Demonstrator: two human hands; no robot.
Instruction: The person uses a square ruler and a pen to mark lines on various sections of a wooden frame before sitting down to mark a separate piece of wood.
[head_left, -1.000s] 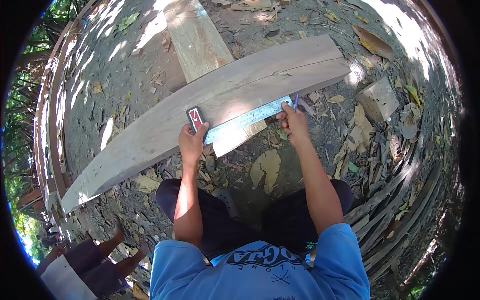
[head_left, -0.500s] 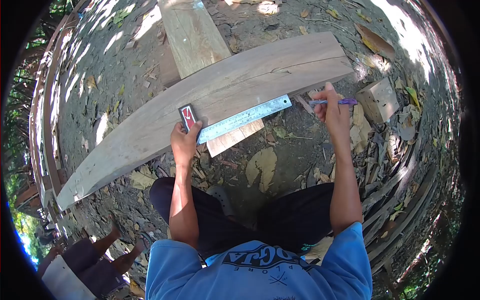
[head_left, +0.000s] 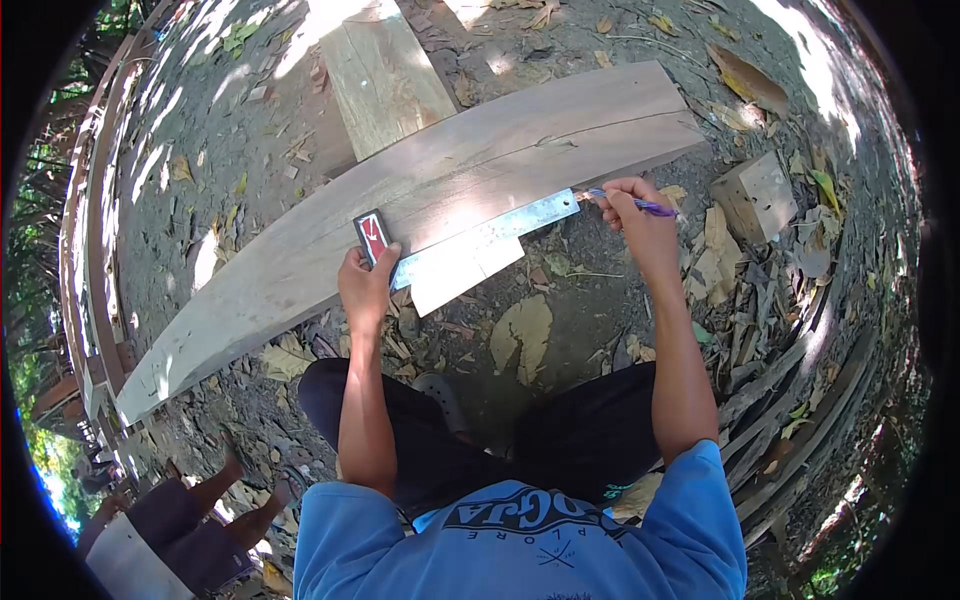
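Note:
A broad, curved wooden plank (head_left: 300, 240) with a long crack lies across the ground in front of me. My left hand (head_left: 367, 285) is closed round the dark, red-labelled handle of a try square (head_left: 490, 232), thumb on top. Its metal ruled blade runs to the right along the plank's near edge. In my right hand (head_left: 640, 220) is a purple pen (head_left: 652, 207), pinched between thumb and fingers. The pen's tip points left, close to the blade's far end by the plank edge.
A pale board (head_left: 385, 85) extends away beyond the plank, and a small light wood piece (head_left: 465, 275) sticks out under the blade. To the right stands a wooden block (head_left: 755, 198) among dry leaves. Another person's legs (head_left: 225, 505) show at lower left.
My right hand has moved left with the pen, bringing its tip to the end of the try square's blade. My left hand holds the square in nearly the same place.

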